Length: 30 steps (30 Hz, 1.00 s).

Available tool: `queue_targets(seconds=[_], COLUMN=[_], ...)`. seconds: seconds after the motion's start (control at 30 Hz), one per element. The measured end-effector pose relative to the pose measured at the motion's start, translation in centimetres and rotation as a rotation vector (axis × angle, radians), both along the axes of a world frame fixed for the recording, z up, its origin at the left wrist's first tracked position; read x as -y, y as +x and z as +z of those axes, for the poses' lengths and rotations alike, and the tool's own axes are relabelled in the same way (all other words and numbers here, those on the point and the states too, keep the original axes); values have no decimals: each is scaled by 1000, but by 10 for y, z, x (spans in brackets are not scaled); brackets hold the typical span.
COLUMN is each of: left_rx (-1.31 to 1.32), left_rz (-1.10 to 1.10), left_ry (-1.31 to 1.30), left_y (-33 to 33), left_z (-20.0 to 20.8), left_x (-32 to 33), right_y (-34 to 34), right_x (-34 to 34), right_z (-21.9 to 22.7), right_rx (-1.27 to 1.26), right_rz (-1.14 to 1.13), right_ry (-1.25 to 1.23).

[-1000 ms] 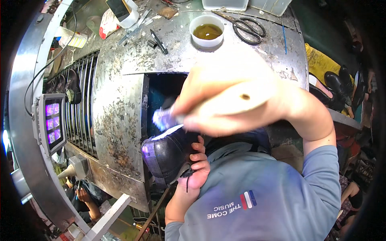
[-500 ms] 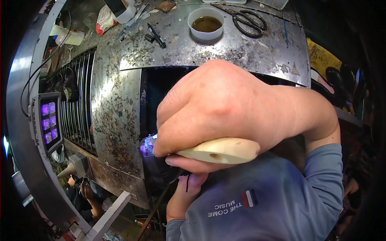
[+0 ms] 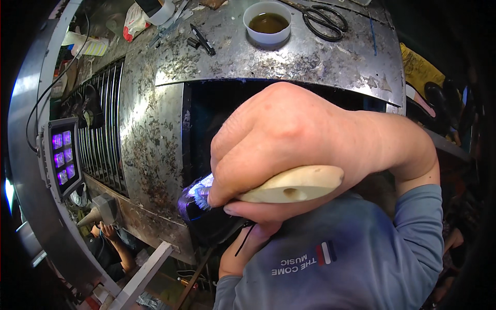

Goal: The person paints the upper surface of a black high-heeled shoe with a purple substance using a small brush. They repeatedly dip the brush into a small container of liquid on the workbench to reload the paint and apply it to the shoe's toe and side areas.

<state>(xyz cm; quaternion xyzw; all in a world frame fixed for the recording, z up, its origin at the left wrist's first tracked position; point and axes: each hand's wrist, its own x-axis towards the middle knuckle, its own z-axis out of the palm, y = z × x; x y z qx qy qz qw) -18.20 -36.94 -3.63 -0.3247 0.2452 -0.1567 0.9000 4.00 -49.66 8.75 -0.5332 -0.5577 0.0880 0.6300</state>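
Note:
My right hand [image 3: 274, 144] is closed around a brush with a pale wooden handle [image 3: 297, 185] that has a hole near its end. The pale bristles [image 3: 200, 195] glow blue-violet and touch a dark, glossy thing [image 3: 191, 209], perhaps a shoe, mostly hidden behind the hand. My left hand [image 3: 268, 227] is below the right one, a black cord hanging at its wrist. Its fingers are out of sight behind my right hand, so I cannot see what they hold.
A white bowl of brown liquid [image 3: 267, 25], black scissors [image 3: 325, 23] and a black marker [image 3: 203, 40] lie on the stained metal bench [image 3: 155, 119]. A violet lamp [image 3: 63, 156] stands left. Black shoes [image 3: 438, 95] sit at right. Another person's arm [image 3: 121, 250] shows lower left.
My right hand and the brush have shifted slightly right, showing more of the bristles and the dark thing beneath. The view has shifted slightly too.

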Motion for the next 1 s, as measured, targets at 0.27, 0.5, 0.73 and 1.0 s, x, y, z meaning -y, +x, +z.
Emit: queue_targets(seconds=[0.27,0.5,0.73,1.0], left_rx=[33,365,682,623], left_rz=[17,56,-56,23], left_ry=[-90,-4,-279,-345], left_y=[1,32,33,36], left_z=[-5,19,-12,-3], left_x=[11,21,23,26], right_y=[-2,-4,-7,8], right_x=[4,6,9,21], right_z=[-12,-22,-33,-34], right_rx=[-9,-43,-68,-13], right_rz=[84,96,79,108], right_ry=[64,43,12,-64])
